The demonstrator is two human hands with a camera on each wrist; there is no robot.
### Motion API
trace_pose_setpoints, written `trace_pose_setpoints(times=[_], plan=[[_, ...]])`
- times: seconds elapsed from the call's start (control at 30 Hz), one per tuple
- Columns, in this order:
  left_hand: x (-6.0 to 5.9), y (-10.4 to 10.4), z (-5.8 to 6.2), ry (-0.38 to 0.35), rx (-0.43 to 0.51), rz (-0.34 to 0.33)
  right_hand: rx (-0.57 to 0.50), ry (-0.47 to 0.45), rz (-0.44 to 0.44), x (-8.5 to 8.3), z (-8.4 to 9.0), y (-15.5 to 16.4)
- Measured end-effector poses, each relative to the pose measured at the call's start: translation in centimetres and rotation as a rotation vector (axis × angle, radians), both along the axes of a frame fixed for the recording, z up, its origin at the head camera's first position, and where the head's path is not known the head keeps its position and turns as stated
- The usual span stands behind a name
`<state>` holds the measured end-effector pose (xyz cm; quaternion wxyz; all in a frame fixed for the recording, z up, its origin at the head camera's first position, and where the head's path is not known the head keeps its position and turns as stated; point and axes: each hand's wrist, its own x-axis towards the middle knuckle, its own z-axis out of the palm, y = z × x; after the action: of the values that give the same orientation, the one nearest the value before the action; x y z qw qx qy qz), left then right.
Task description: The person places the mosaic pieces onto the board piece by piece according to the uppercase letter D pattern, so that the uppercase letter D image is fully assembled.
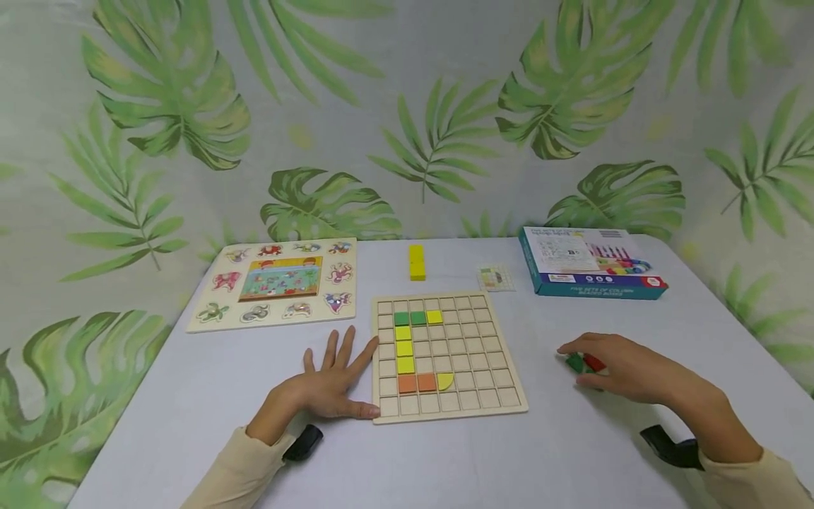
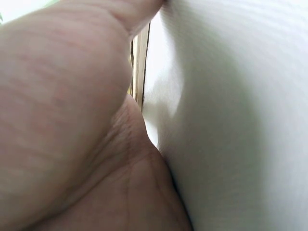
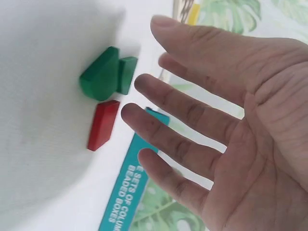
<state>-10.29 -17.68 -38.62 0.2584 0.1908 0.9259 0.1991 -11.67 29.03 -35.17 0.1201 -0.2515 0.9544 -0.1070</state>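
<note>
My left hand (image 1: 327, 390) rests on the table with fingers spread, its thumb and index finger touching the left rim of a wooden grid board (image 1: 450, 418). In the left wrist view, the palm (image 2: 57, 110) fills much of the picture beside a sliver of the board's edge (image 2: 140, 62). On the board lie two green squares (image 1: 410, 318), several yellow squares (image 1: 404, 348), two orange squares (image 1: 417, 383) and a yellow quarter-circle (image 1: 445, 382). My right hand (image 1: 636, 369) hovers with loosely extended fingers over two green blocks (image 3: 100, 77) and a red block (image 3: 103, 126), apart from them.
Behind the board stand a yellow block stack (image 1: 416, 263) and a small pattern card (image 1: 495, 277). A wooden picture puzzle (image 1: 210, 276) lies at the back left. At the back right is a teal beaded-toy box (image 1: 598, 290). A leaf-patterned cloth (image 1: 445, 42) hangs behind the table.
</note>
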Motion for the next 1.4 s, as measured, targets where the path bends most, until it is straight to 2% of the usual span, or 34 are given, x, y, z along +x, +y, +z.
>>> trace_pose_setpoints(times=[0.2,0.53,0.67,0.93,1.1,1.4], plan=[[-0.1,0.1,-0.3,0.010,-0.032,0.006,-0.005,-0.035,-0.011,-0.4,-0.6,0.4],[-0.2,0.1,-0.5,0.003,-0.020,0.007,0.006,-0.009,-0.003,-0.9,-0.9,-0.1],[-0.2,0.0,-0.6,-0.006,-0.007,-0.002,-0.006,-0.035,-0.012,-1.0,-1.0,0.1],[-0.1,0.0,-0.4,0.010,-0.021,0.003,-0.001,-0.038,-0.032,-1.5,-1.1,0.3],[-0.1,0.1,-0.3,0.011,-0.030,0.001,0.002,-0.072,-0.046,-1.9,-1.3,0.0],[-0.2,0.0,-0.3,0.005,0.000,0.002,0.006,-0.032,0.032,-2.6,-0.6,-2.6]])
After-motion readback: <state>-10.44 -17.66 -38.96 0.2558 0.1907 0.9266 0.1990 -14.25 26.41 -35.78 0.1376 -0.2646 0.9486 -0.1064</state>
